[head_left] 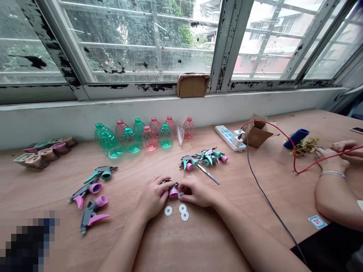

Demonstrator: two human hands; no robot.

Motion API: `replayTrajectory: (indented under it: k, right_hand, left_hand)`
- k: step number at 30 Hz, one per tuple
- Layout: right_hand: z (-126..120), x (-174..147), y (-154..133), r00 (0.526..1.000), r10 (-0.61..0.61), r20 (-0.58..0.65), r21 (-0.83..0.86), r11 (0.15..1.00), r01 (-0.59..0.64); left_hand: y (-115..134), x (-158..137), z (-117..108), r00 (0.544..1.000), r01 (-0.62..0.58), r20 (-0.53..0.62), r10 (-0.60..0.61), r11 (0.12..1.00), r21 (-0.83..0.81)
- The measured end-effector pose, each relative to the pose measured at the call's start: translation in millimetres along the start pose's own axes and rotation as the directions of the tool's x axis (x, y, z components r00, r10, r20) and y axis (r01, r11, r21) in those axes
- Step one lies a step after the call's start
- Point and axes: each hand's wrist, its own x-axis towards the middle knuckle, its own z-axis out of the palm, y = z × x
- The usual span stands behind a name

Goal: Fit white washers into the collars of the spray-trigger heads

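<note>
My left hand (pixel 154 197) is closed around a grey spray trigger head with a pink collar (pixel 173 193), low over the table. Close beside the collar, my right hand (pixel 197 190) pinches a white ring washer (pixel 180 195) between thumb and fingers. In front of the hands lie three more washers: one on the left (pixel 168 210) and two touching on the right (pixel 184 215). To the left are several spray heads, among them one with a pink trigger (pixel 93 215) and one with a green trigger (pixel 99 173).
Several green and pink clear bottles (pixel 132 140) stand by the wall. More spray heads (pixel 211 156) and a metal tweezer-like tool (pixel 209 174) lie beyond my hands. A power strip (pixel 230 138), a grey cable (pixel 265 192) and a red cable (pixel 295 158) are on the right, near another person's hands (pixel 331 158).
</note>
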Motion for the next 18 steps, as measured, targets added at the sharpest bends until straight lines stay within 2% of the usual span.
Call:
replayTrajectory:
  k: [8, 13, 18]
  right_hand:
    - [8.6, 2.0, 8.3, 0.995, 0.062, -0.075, 0.111, 0.992, -0.053]
    - [10.2, 1.8, 9.3, 0.987, 0.083, -0.138, 0.157, 0.986, -0.061]
    - [9.4, 1.7, 6.9, 0.970, 0.142, -0.197, 0.221, 0.970, -0.097]
  left_hand:
    - [-0.3, -2.5, 0.0, 0.998, -0.053, 0.046, 0.051, 0.998, 0.034]
    - [2.7, -4.6, 1.6, 0.998, -0.067, 0.020, 0.066, 0.996, 0.063]
    - [5.2, -4.2, 3.3, 0.994, -0.098, 0.049, 0.095, 0.993, 0.061]
